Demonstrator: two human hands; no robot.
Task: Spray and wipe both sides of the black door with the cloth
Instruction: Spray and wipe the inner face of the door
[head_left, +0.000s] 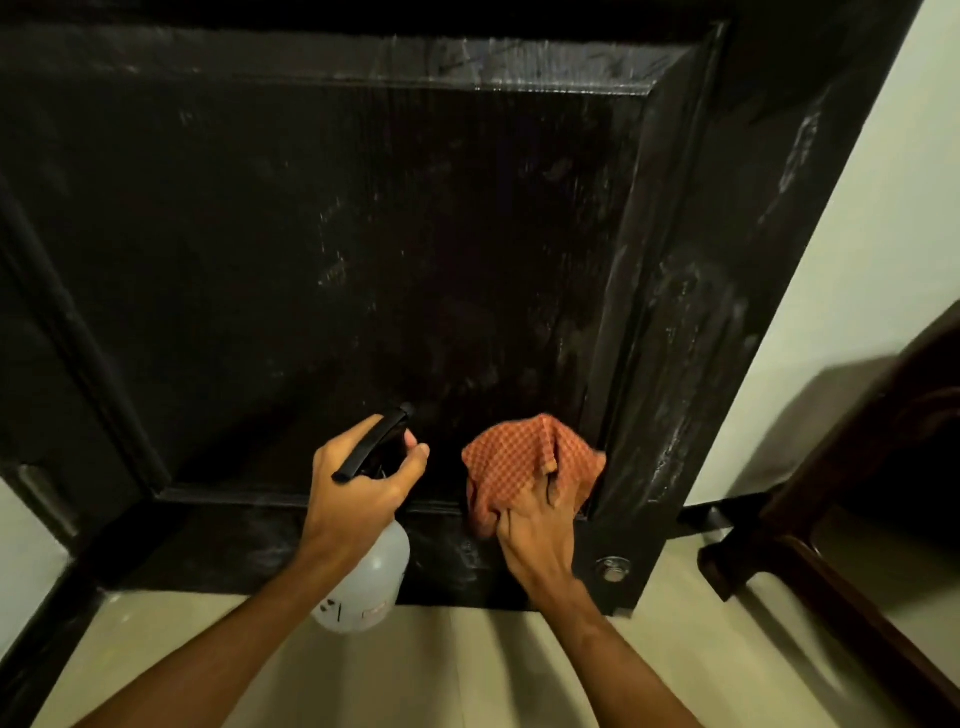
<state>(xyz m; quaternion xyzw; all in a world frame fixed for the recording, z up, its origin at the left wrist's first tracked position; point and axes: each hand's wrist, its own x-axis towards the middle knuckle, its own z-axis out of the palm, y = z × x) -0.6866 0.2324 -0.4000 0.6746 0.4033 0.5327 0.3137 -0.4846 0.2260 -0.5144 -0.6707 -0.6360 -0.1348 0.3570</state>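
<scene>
The spray bottle (371, 577) carries a small label too blurred to read. The black door (363, 260), panelled and streaked with pale smears, fills the head view. The left hand (363, 483) grips the bottle's black trigger head, nozzle near the panel. The right hand (540, 525) clutches the orange checked cloth (519, 462) against the door's lower panel.

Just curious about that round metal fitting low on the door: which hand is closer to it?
The right hand, gripping the cloth, sits just up and left of the metal fitting. The left hand, holding the spray bottle, is farther left.
</scene>
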